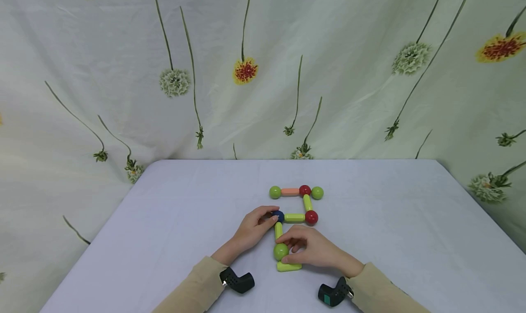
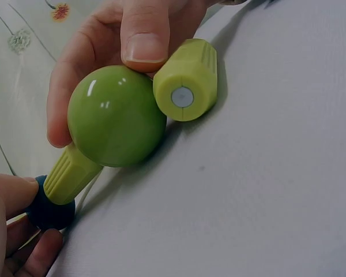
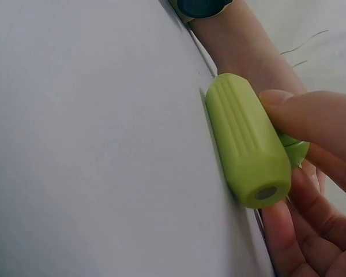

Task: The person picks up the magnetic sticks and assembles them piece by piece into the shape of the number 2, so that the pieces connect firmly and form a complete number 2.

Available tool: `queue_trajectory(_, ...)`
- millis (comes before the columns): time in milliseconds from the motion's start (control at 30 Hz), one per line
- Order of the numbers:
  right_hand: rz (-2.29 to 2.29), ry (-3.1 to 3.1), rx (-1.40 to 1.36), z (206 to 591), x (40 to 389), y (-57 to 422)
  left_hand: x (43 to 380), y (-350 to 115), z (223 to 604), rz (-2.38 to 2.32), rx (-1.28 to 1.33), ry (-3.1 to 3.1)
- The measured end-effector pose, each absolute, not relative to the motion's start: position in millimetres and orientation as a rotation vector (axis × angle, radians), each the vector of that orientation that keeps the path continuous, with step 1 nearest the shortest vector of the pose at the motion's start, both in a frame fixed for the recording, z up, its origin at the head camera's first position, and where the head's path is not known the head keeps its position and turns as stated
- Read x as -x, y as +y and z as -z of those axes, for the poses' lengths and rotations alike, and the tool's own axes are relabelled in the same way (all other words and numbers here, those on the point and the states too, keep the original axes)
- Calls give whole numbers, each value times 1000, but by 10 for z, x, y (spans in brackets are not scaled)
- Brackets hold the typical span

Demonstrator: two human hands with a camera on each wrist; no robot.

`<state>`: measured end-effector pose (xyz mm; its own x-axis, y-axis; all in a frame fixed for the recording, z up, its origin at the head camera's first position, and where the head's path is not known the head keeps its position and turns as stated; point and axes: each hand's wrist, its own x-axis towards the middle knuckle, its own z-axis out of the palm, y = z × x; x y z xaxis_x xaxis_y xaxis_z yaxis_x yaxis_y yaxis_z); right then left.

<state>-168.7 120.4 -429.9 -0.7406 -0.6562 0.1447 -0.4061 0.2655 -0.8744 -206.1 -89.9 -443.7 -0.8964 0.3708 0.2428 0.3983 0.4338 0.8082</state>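
My left hand [image 1: 253,226] holds a dark blue ball [image 1: 279,215] between thumb and fingers. A yellow-green rod [image 1: 279,230] runs from that ball towards me to a green ball [image 1: 281,251], which my right hand [image 1: 311,247] pinches. Against the near side of the green ball lies another yellow-green rod [image 1: 289,267], with a grey disc in its end in both wrist views. To the right of the blue ball, a yellow-green rod [image 1: 294,218] reaches a red ball [image 1: 311,218].
From the red ball a yellow-green rod [image 1: 307,203] leads back to a second red ball [image 1: 305,190]. A green ball [image 1: 317,193] touches its right side. Leftward, an orange-pink rod [image 1: 290,192] ends at a green ball [image 1: 275,192]. A white cloth covers the table [image 1: 411,240].
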Motion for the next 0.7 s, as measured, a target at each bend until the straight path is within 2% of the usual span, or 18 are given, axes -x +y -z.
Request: queue_trajectory(700,1498,2356,934,4377,1594,1225,2011,-906,4430,1536,694,-2565)
